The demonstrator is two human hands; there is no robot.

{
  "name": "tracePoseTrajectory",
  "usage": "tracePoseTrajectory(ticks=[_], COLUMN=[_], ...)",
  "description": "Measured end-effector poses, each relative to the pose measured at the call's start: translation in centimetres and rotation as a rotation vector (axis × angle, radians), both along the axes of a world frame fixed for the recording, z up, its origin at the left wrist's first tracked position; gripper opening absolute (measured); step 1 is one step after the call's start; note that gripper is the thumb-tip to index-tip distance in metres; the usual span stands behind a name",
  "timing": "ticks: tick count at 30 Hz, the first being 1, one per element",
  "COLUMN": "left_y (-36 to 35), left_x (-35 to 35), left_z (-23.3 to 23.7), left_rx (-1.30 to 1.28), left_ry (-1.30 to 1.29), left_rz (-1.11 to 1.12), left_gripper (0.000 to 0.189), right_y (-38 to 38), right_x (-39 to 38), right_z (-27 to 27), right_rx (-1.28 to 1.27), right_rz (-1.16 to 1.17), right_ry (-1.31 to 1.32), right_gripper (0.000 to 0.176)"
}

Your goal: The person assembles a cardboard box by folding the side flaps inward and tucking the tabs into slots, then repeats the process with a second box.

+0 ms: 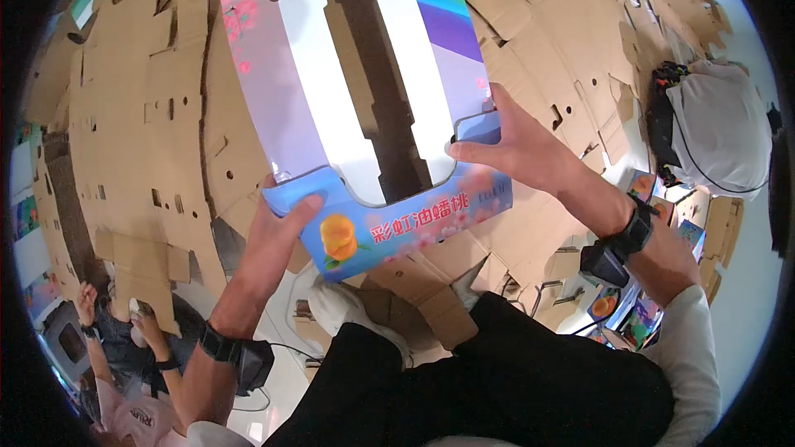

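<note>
A printed cardboard fruit box point(414, 236) is held out in front of me. Its near wall is blue, with an orange-coloured peach picture, red lettering and pink blossoms. White inner flaps run lengthwise inside, and a brown strip shows between them. My left hand point(281, 228) grips the near left corner, thumb on the printed front and fingers mostly hidden behind the wall. At the near right corner, my right hand point(526, 145) is closed on the rim, its thumb reaching over the inside edge.
Flattened brown cardboard sheets point(132, 108) with punched holes lie beneath and beyond the box. A brown cardboard piece point(443, 306) is by my legs. Another person's hand point(87, 302) shows at lower left. A white cloth-like bundle point(720, 124) stands at the right.
</note>
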State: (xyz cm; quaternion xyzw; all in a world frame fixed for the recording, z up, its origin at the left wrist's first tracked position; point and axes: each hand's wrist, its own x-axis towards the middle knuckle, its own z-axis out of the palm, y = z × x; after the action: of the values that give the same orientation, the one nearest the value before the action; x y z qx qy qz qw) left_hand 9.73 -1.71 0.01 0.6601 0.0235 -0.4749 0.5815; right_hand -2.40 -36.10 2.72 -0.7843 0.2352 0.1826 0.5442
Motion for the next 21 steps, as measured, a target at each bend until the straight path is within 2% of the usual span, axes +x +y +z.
tracePoseTrajectory(ticks=[2, 5, 8, 11, 14, 17, 21], left_y=[-0.3, -0.7, -0.6, -0.7, -1.6, -2.6, -2.9], left_x=[-0.1, -0.5, -0.9, -1.8, -3.4, -4.3, -4.7], left_z=[1.2, 2.7, 2.8, 3.2, 5.5, 7.6, 7.6], left_rx=[0.039, 0.063, 0.062, 0.077, 0.115, 0.246, 0.239], left_ry=[-0.045, -0.065, -0.108, -0.139, -0.196, -0.229, -0.213], left_rz=[-0.022, -0.044, -0.093, -0.123, -0.122, -0.198, -0.176], left_gripper=[0.062, 0.061, 0.061, 0.065, 0.069, 0.073, 0.073], right_y=[-0.2, 0.1, 0.1, 0.5, 0.4, -0.2, -0.4], right_x=[0.2, 0.2, -0.3, -0.3, 0.4, 0.1, -0.4], right_z=[0.2, -0.1, -0.5, -0.5, 1.0, 1.1, 1.1], right_rx=[0.032, 0.01, -0.051, -0.048, -0.105, -0.131, -0.17], right_rz=[0.022, -0.007, 0.004, -0.016, 0.025, 0.054, 0.067], right_ry=[0.021, 0.001, 0.061, 0.069, 0.205, 0.149, 0.137], right_gripper=[0.099, 0.085, 0.082, 0.08, 0.08, 0.08, 0.08])
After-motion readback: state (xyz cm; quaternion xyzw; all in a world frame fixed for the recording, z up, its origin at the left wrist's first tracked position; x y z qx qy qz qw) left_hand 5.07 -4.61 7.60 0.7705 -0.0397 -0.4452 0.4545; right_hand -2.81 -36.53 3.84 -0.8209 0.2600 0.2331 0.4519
